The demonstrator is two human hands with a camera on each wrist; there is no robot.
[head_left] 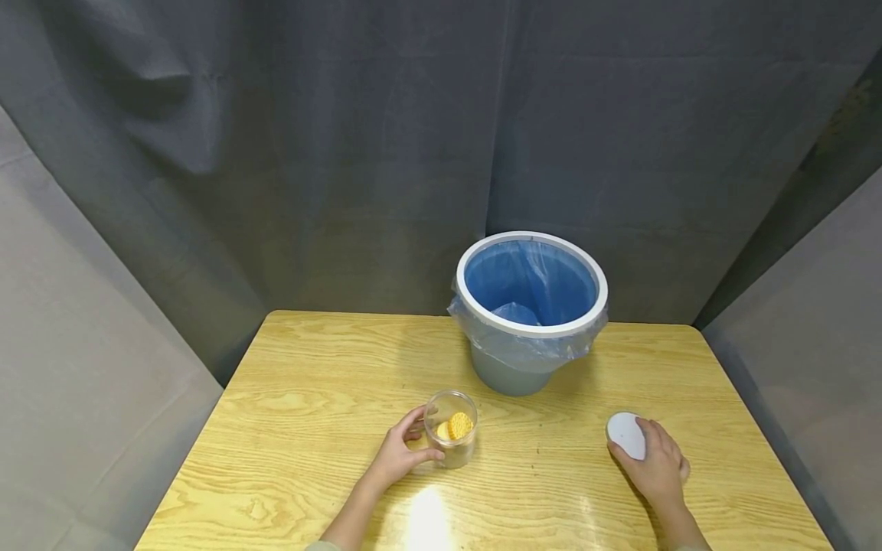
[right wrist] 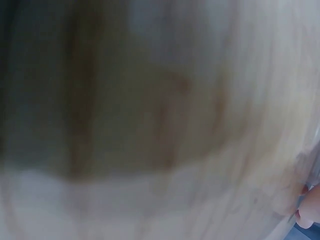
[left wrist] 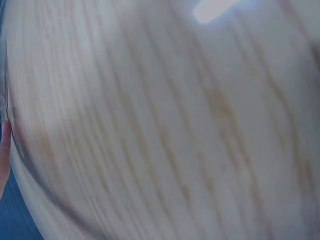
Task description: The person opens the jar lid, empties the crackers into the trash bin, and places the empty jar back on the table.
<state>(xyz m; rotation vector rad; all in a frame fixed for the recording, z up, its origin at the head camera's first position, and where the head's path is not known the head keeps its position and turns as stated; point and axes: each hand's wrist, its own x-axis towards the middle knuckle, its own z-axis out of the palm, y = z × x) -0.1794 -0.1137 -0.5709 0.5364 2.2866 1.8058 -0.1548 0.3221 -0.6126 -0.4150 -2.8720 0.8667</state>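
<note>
A clear round jar (head_left: 442, 458) stands on the table left of centre, with yellow round biscuits (head_left: 460, 425) inside. My left hand (head_left: 400, 453) holds it from the left, thumb in front and fingers behind. Farther right, my right hand (head_left: 656, 468) grips a white round lid (head_left: 624, 435) by its right side, at or close to the table top. Only a finger (left wrist: 4, 155) and a sliver of the jar show at the edge of the left wrist view. In the right wrist view, fingertips (right wrist: 311, 206) appear at the lower right; the lid is hard to make out.
A grey bin (head_left: 510, 375) with a white rim and a clear bag liner stands at the back of the wooden table (head_left: 331, 383). Dark curtain (head_left: 358, 153) hangs behind the table, and pale grey panels flank both sides.
</note>
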